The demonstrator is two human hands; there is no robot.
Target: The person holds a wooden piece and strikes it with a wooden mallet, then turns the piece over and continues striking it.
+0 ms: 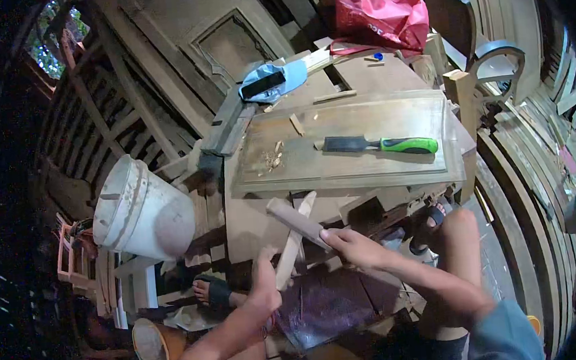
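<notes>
My left hand [265, 271] grips the lower end of a pale wooden strip [290, 255], which slants up to a rounded, tapered tip. In my right hand [353, 246] is a flat, brownish block [296, 222], held by its near end with the thumb on top. The block lies across the upper part of the strip, overlapping it in this view. Beyond both hands, a chisel [380, 143] with a green handle and wide dark blade rests on a wooden panel [358, 122]. Wood shavings [273, 159] are scattered on the panel's left side.
A white bucket [145, 208] stands to the left, with a smaller orange bucket [159, 344] below it. At the back are a red bag [380, 13] and a phone [262, 85] on blue cloth [296, 75]. Stacked boards [521, 182] line the right side.
</notes>
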